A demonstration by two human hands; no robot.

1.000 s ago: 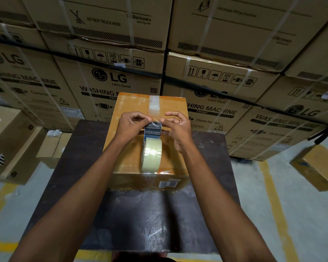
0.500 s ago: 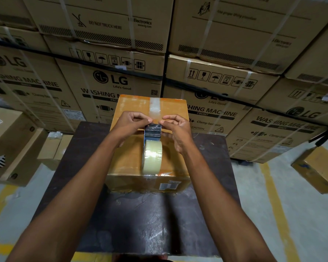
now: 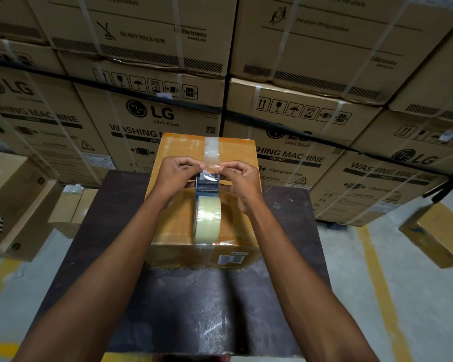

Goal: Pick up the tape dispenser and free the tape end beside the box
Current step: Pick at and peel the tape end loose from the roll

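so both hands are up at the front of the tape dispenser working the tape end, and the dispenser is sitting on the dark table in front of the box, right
Not quite. The head view shows both hands, left hand and right hand, pinching the tape end at the front of the tape dispenser, but the dispenser is over the top of the box, not on the dark table.

1. Two bare forearms come in from the bottom edge, no sleeves showing anywhere up to the frame border.
2. Left hand has nothing on it: no glove, no ring, no watch or band at the wrist that I can spot.
3. Right hand is the same deal, bare, wrist plain.
4. Fingernails are too small and shadowed to say much about.
5. No other part of the person shows.
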